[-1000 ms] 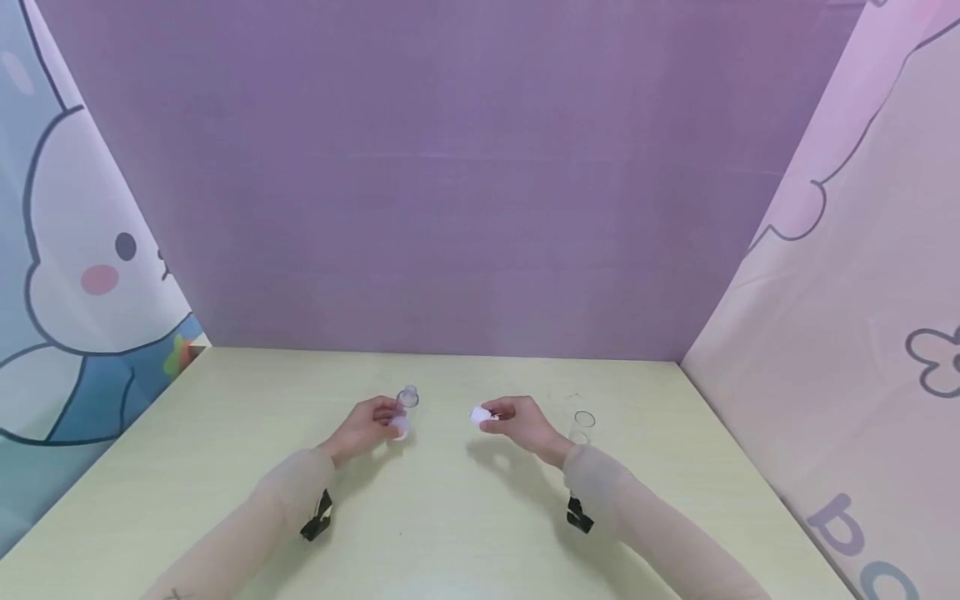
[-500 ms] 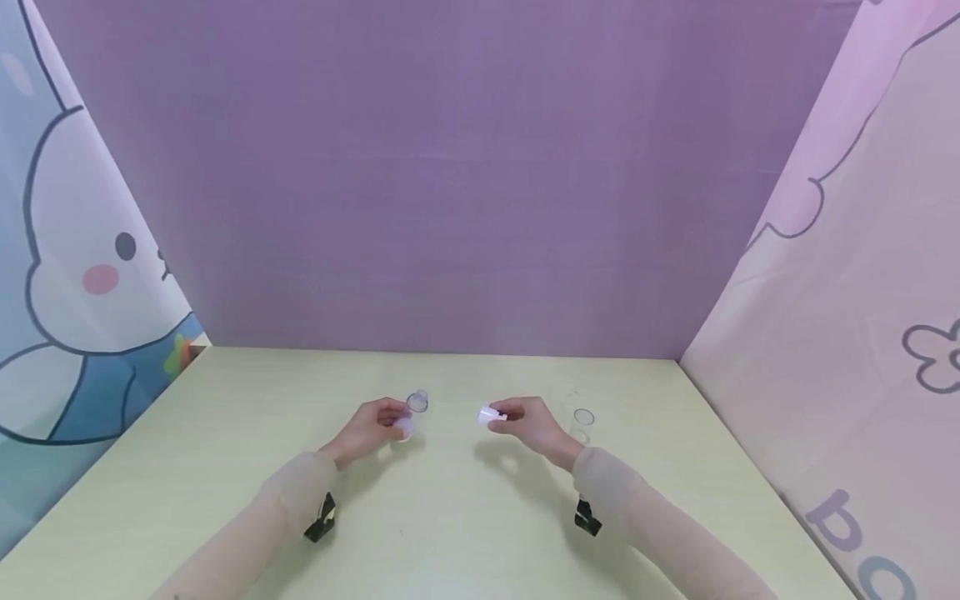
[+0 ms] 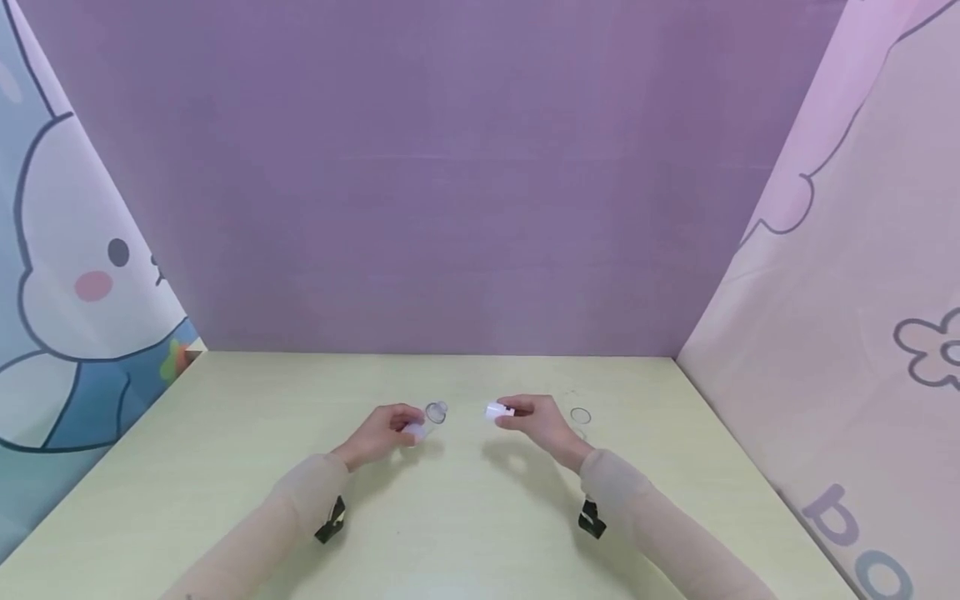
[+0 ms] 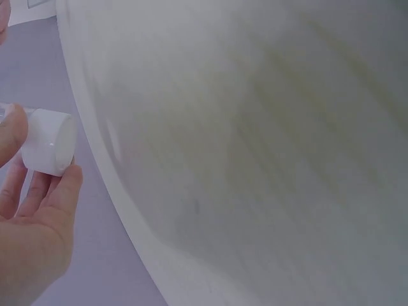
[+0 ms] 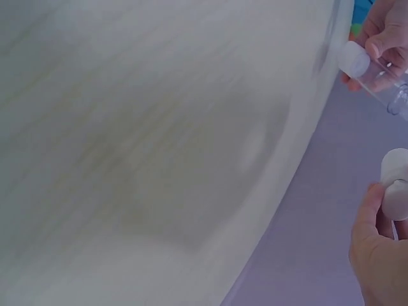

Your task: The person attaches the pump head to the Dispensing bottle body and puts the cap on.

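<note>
At the middle of the table my left hand [image 3: 378, 435] pinches a small clear bottle [image 3: 437, 412] by its white end. It leans, the clear narrow end toward the right hand. In the left wrist view the smooth white end [image 4: 48, 141] sits between thumb and fingers. The see-through body [image 5: 376, 76] shows in the right wrist view. Opposite it, a short gap away, my right hand [image 3: 542, 425] pinches a white flip-top cap [image 3: 497, 411] between thumb and fingers. Two rounded white parts of this cap [image 5: 396, 164] show in the right wrist view, cut off by the frame edge.
A clear cylinder with a dark-looking rim [image 3: 581, 408] stands on the pale wooden table [image 3: 450, 533], partly hidden behind the right wrist. A purple panel [image 3: 450, 183] rises at the table's far edge, with printed cloths [image 3: 847, 350] at both sides.
My left hand has moved right, nearer the right hand, and the bottle has tipped further to the right. My right hand has shifted slightly right, still gripping the cap.
</note>
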The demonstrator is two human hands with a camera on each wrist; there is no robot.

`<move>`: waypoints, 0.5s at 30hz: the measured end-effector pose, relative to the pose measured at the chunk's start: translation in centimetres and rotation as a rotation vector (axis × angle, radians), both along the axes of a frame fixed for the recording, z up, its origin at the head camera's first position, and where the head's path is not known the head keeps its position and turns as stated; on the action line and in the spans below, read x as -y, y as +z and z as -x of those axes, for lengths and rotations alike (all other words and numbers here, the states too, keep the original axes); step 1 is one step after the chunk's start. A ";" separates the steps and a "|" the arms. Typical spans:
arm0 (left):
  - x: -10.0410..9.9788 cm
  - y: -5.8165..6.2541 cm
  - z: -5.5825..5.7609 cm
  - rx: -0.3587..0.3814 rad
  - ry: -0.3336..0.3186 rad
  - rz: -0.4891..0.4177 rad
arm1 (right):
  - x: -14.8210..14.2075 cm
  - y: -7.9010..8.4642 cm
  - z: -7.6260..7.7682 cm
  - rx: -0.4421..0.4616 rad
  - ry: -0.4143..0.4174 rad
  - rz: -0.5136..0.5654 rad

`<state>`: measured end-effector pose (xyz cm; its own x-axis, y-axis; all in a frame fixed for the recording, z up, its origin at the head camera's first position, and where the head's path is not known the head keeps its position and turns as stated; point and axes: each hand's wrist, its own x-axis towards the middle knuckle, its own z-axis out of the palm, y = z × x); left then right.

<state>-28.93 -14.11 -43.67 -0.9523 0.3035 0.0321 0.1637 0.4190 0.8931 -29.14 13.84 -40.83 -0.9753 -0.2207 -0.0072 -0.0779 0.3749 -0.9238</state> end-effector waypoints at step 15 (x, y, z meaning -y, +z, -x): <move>-1.2 -0.3 0.5 -0.009 -0.028 0.025 | -0.6 0.2 -0.3 0.054 0.044 0.078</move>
<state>-29.42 -12.96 -44.02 -0.9431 0.3310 0.0329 0.1837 0.4358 0.8811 -28.84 14.47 -40.61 -0.9635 -0.2648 -0.0403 -0.0422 0.2987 -0.9534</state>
